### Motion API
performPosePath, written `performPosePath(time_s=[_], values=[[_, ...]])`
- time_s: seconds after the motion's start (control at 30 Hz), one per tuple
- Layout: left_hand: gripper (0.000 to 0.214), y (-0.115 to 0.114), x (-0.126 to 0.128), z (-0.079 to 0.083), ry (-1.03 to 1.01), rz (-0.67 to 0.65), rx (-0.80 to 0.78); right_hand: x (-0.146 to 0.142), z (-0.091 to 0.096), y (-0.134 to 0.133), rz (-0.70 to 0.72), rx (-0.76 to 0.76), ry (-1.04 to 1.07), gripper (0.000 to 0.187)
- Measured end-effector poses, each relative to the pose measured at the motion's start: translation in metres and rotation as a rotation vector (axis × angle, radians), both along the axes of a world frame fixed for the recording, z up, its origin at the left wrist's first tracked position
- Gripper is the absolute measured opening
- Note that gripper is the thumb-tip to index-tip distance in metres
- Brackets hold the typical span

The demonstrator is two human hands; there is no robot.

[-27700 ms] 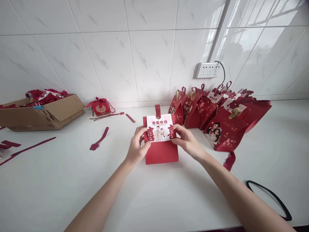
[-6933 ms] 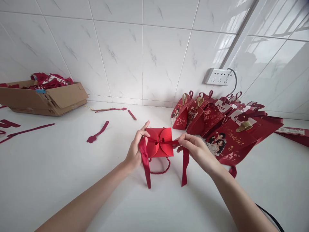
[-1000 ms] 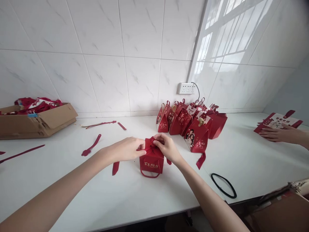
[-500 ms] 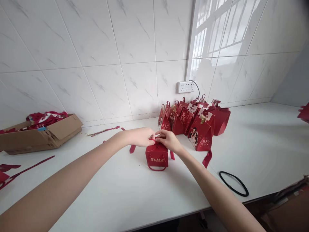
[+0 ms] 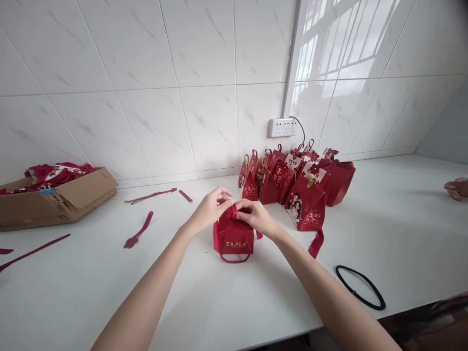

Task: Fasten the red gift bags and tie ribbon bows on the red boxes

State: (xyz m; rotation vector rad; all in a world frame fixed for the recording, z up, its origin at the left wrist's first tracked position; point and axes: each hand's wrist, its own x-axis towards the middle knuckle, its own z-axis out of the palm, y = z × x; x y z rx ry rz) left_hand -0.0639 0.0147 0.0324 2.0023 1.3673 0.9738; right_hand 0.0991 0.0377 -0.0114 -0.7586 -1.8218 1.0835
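A small red gift box (image 5: 234,237) with gold lettering and a rope handle stands on the white counter (image 5: 204,302) in front of me. A red ribbon (image 5: 231,212) is gathered on its top. My left hand (image 5: 210,208) pinches the ribbon from the left, fingers closed on it. My right hand (image 5: 256,217) pinches the ribbon from the right, fingertips meeting the left hand's above the box.
A cluster of finished red gift boxes (image 5: 292,185) stands behind, near a wall socket (image 5: 282,127). A cardboard box (image 5: 54,195) of red pieces sits far left. Red strips (image 5: 138,230) lie on the counter. A black loop (image 5: 360,286) lies at right. Another person's hand (image 5: 458,189) shows at far right.
The ribbon tails have been drawn in close to the box top. My hands stay together on the ribbon. The other person's hand has come back into view at far right.
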Motion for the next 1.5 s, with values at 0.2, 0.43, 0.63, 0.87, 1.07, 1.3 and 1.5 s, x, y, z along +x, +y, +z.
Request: performPosePath(time_s=[0.2, 0.43, 0.63, 0.87, 1.07, 1.3, 1.5], values=[[0.016, -0.003, 0.004, -0.038, -0.299, 0.102, 0.102, 0.000, -0.001, -0.002, -0.004, -0.015, 0.016, 0.017], [0.015, -0.005, 0.005, -0.045, -0.343, 0.138, 0.122, 0.002, -0.001, -0.005, -0.032, -0.005, 0.022, 0.020], [0.010, -0.015, 0.002, -0.040, -0.139, 0.094, 0.164, 0.004, -0.003, -0.005, -0.068, -0.058, 0.100, 0.019], [0.014, -0.021, 0.000, -0.039, -0.168, 0.026, 0.118, 0.000, -0.002, -0.009, -0.090, -0.038, 0.066, 0.016], [0.023, -0.021, 0.002, -0.037, -0.153, 0.061, 0.056, 0.001, 0.001, -0.010, -0.070, -0.029, 0.055, 0.017], [0.027, -0.017, 0.002, -0.039, -0.207, 0.097, -0.021, 0.000, 0.001, -0.010, -0.103, 0.037, -0.007, 0.017], [0.024, -0.018, 0.004, -0.039, -0.243, 0.094, -0.045, 0.000, 0.002, -0.013, -0.135, 0.099, -0.042, 0.016]])
